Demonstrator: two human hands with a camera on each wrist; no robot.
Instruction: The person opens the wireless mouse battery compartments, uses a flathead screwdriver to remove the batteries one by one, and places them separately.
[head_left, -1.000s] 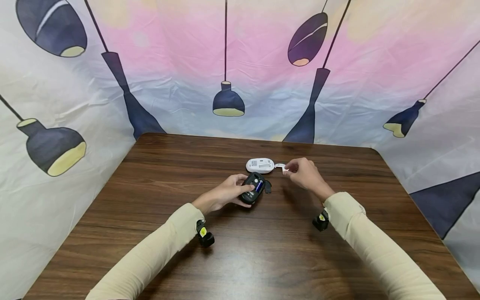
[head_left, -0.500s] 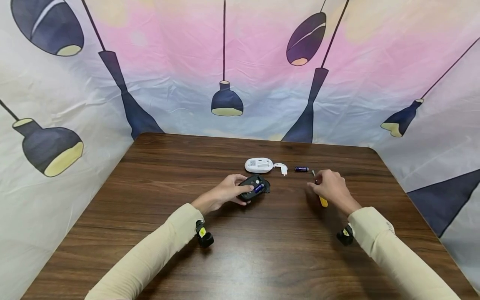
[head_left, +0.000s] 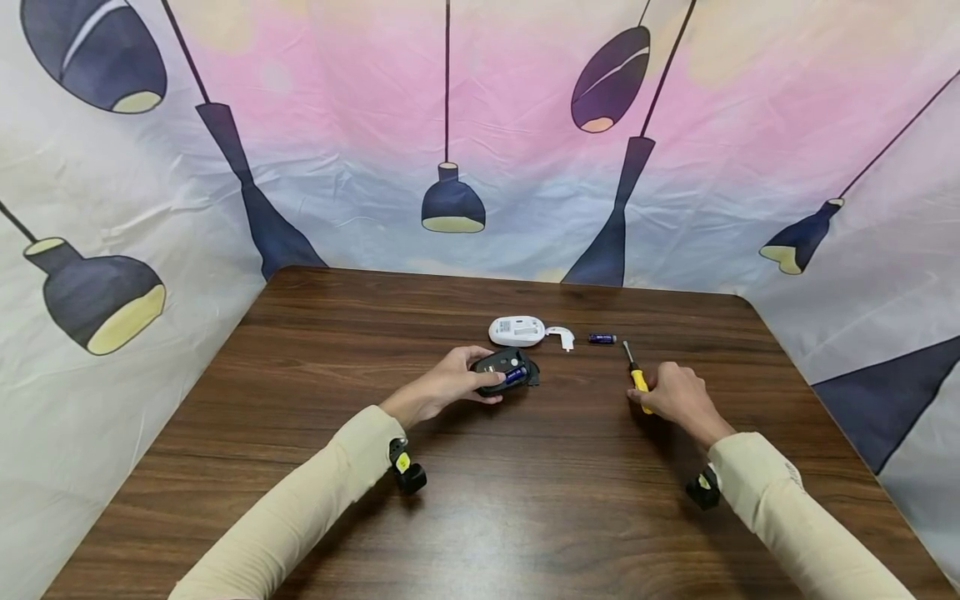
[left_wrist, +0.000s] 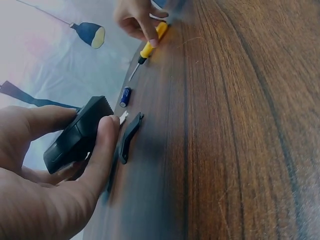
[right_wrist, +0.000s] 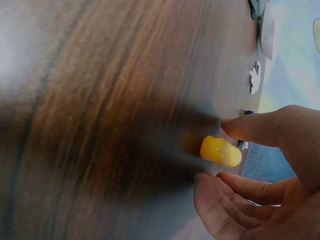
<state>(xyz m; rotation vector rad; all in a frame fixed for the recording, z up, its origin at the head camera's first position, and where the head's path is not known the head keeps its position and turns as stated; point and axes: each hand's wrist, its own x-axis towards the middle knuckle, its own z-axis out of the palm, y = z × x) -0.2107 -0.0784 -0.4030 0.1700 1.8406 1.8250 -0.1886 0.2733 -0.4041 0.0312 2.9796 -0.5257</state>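
My left hand [head_left: 450,382] grips a black computer mouse [head_left: 513,360], its underside turned up. A blue battery [head_left: 514,376] shows in the mouse's compartment, with my thumb at its end. A black cover [left_wrist: 130,139] lies beside the mouse. My right hand [head_left: 681,400] is at the yellow handle of a screwdriver [head_left: 639,381] on the table. In the right wrist view, thumb and fingers stand on either side of the handle [right_wrist: 220,151], with gaps showing.
Farther back, a white mouse [head_left: 517,331] lies underside up with its white cover [head_left: 561,335] next to it. Another blue battery [head_left: 602,338] lies to the right of that. The brown wooden table [head_left: 465,492] meets a printed cloth backdrop [head_left: 360,192] behind.
My right hand has moved from the white cover rightward and nearer to me, to the screwdriver's handle. In my left hand, the black mouse has turned to lie more sideways.
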